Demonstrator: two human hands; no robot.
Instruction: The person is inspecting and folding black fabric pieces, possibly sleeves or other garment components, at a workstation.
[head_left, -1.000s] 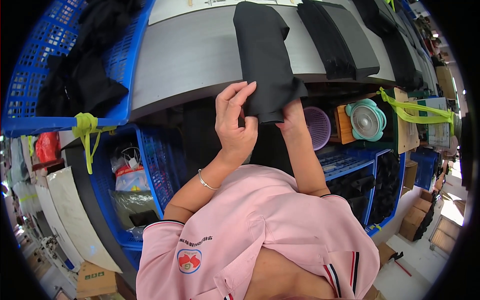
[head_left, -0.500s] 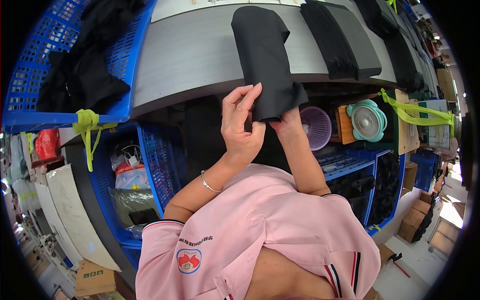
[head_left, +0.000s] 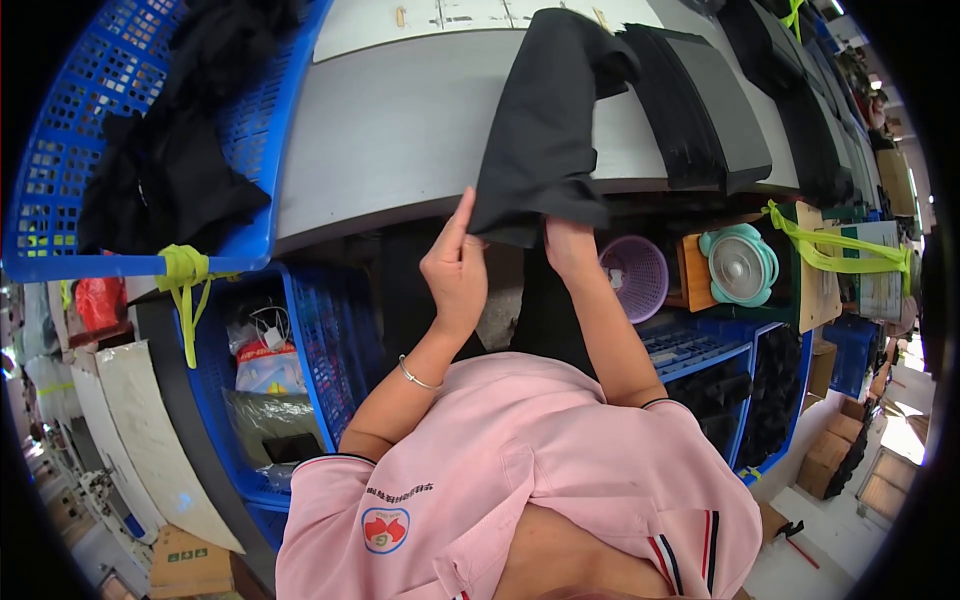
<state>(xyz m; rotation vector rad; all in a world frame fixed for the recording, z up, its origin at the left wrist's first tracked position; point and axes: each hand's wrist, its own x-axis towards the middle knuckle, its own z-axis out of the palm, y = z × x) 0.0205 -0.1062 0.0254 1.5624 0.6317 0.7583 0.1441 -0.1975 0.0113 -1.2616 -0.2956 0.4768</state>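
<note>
A grey worktable stands ahead; pale floor lies right.

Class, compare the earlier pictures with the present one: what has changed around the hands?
The far end of the long black fabric piece swung right and its near edge spread left; the left hand shifted left too. The right hand stays partly hidden by the fabric.

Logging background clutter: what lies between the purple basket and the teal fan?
Head view: a brown wooden piece lies between the purple basket and teal fan.
</note>
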